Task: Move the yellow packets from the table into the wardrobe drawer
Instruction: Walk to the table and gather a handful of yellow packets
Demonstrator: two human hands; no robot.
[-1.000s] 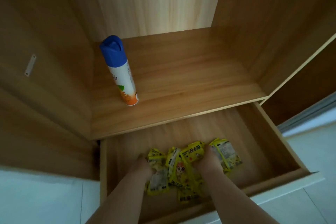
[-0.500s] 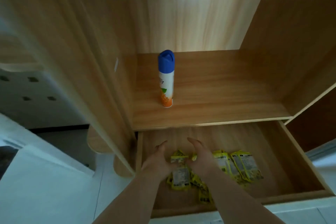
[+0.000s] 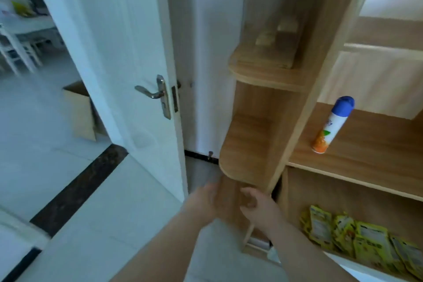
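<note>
Hovering seemingly empty, right hand (image 3: 258,207) hangs near the drawer's (image 3: 343,197) yellow packets (image 3: 366,241).

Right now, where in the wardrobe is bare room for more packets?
Bare: drawer floor behind the yellow packets; shelf right of the spray can; rounded corner shelf. Crowded: the drawer's front right, where the packets pile.

Yellow packets (image 3: 357,239) lie in an overlapping heap inside the open wooden wardrobe drawer (image 3: 343,192).
</note>
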